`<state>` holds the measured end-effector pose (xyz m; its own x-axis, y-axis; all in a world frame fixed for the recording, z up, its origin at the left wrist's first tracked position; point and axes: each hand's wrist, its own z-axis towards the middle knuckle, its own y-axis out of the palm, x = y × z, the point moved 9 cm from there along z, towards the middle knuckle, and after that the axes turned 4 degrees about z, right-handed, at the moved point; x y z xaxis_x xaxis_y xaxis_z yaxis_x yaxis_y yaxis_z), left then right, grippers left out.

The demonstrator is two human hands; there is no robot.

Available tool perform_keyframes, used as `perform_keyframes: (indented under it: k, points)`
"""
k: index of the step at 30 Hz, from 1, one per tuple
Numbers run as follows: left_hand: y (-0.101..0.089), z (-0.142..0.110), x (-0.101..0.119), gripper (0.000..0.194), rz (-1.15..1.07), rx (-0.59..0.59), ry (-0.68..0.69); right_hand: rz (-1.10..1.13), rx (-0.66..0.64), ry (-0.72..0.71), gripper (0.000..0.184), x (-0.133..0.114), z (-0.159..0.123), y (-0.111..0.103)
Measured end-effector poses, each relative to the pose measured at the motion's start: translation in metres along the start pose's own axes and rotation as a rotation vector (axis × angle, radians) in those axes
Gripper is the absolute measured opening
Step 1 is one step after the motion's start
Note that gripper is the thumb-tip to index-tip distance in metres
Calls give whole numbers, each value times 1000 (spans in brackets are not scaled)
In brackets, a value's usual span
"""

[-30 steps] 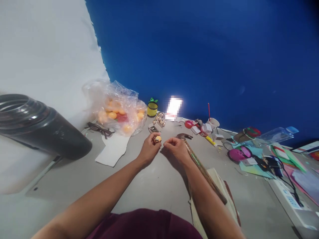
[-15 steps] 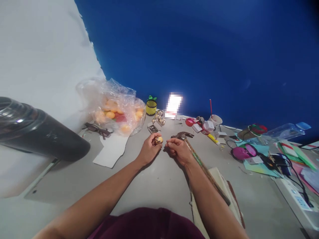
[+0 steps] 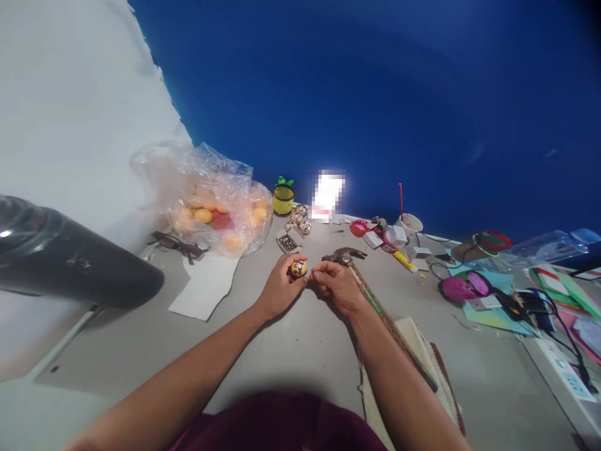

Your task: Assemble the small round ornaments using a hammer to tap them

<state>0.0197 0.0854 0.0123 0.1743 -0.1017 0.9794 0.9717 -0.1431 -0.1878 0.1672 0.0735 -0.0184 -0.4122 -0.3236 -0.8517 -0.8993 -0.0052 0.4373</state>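
Observation:
My left hand (image 3: 280, 283) grips a small yellowish ball (image 3: 299, 269) dotted with dark studs between thumb and fingers. Close beside it on the right, my right hand (image 3: 337, 285) has its fingertips pinched together; whatever they may hold is too small to make out. Just beyond the left hand lies a small open box (image 3: 287, 243) full of dark metal bits. Behind that box sits a cluster of similar studded balls (image 3: 300, 219). A claw hammer (image 3: 347, 255) rests to the right, its handle passing partly behind my right forearm.
Left are a dark bottle (image 3: 89, 257), sunglasses (image 3: 181, 246), white paper (image 3: 206, 288) and a plastic bag of orange fruit (image 3: 225, 213). Right are a paper cup (image 3: 410, 223), small boxes (image 3: 397, 236), a pink pouch (image 3: 460, 286), a power strip (image 3: 566, 373) and a cloth (image 3: 413, 335).
The ball has turned a little in my left hand, so more of its studs show. My right fingertips sit slightly closer to it. The view has shifted slightly.

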Motion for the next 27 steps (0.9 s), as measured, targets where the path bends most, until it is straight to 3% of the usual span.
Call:
perform_keyframes:
  k: [7, 13, 18, 27]
  points:
    - [10, -2, -2, 41, -110, -101, -73, 47, -27, 4, 39, 1, 1, 1]
    - [9, 0, -11, 56, -241, -64, -128, 0, -37, 1, 37, 1, 1, 1]
    - [10, 1, -13, 48, -223, -86, -123, -39, -40, -4, 37, 0, 1, 1]
    - [12, 1, -16, 53, -239, -107, -152, -47, -26, 0, 39, 0, 1, -1]
